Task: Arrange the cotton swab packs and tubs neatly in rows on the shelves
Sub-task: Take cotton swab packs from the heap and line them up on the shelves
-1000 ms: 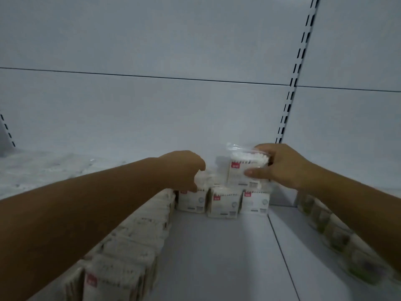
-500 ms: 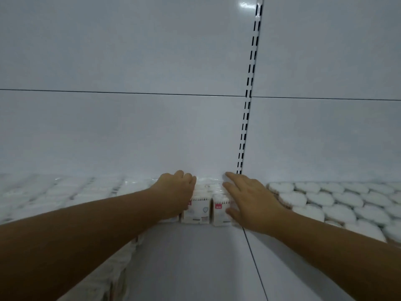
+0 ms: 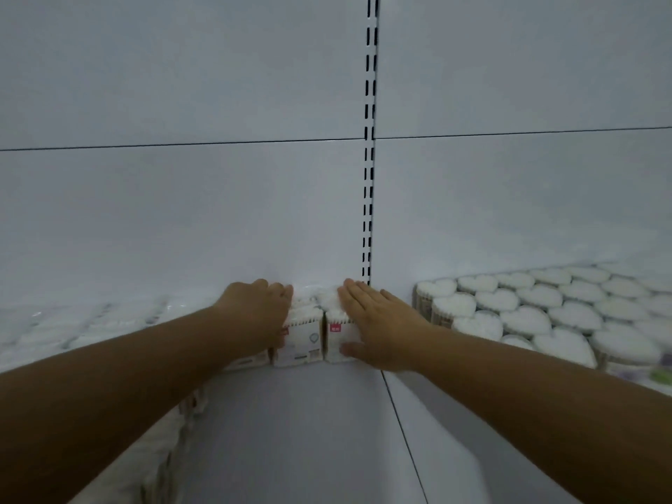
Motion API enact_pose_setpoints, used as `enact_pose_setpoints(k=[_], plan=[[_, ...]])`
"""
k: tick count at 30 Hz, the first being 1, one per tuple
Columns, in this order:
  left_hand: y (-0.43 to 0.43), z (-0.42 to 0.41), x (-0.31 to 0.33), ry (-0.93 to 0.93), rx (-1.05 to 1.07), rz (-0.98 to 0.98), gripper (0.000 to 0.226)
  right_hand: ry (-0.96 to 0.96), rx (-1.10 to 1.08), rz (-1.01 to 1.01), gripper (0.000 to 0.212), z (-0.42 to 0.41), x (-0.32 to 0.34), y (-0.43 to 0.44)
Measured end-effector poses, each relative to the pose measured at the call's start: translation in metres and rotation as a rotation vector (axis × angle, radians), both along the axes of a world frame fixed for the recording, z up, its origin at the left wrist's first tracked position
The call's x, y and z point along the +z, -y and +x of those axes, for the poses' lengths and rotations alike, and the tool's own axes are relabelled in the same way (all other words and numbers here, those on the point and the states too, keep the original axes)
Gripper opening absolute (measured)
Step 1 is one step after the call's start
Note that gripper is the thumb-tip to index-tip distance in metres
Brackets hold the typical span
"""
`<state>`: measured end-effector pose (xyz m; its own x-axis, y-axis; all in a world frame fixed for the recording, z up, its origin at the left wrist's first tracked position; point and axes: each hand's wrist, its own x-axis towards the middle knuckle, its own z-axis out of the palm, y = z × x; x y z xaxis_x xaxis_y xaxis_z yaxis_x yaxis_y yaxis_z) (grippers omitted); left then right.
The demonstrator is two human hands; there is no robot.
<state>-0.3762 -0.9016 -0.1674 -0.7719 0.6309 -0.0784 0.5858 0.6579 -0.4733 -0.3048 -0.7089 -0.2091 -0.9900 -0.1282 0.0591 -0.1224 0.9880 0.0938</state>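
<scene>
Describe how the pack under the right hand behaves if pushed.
Likely light: the pack is a small bag of cotton swabs. Its wrap may slide easily on the smooth shelf. Standing upright, it could tip unless the flat right hand steadies it.

No legible text anywhere. Left cotton swab pack: small red corner tag top left, partly behind left hand, characters too blurred to read; faint round emblem mid-front; dark barcode-like strip near bottom edge, unreadable. Right cotton swab pack: red square tag with pale marks, unreadable. Heart-shaped tubs: green and purple label patch at far right, blurred.
</scene>
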Motion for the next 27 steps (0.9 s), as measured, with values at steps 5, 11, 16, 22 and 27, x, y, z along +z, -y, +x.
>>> enact_pose_setpoints(k=[5,11,16,22,27], plan=[[-0.005,0.034,0.055,0.043,0.039,0.044,0.087,-0.15,0.093,-0.123,0.079,0.035,0.051,-0.028],[-0.149,0.095,0.118,0.066,-0.095,0.292,0.07,-0.119,-0.138,0.09,0.075,0.129,0.11,-0.155],[-0.311,0.183,0.118,0.132,-0.271,0.227,0.073,-0.04,-0.396,0.094,0.073,0.267,0.128,-0.284],[-0.485,0.289,0.114,0.264,-0.487,0.356,0.074,-0.009,-0.728,0.041,0.071,0.417,0.133,-0.428],[-0.596,0.332,0.098,0.316,-0.586,0.266,0.068,0.003,-0.869,0.002,0.07,0.494,0.109,-0.521]])
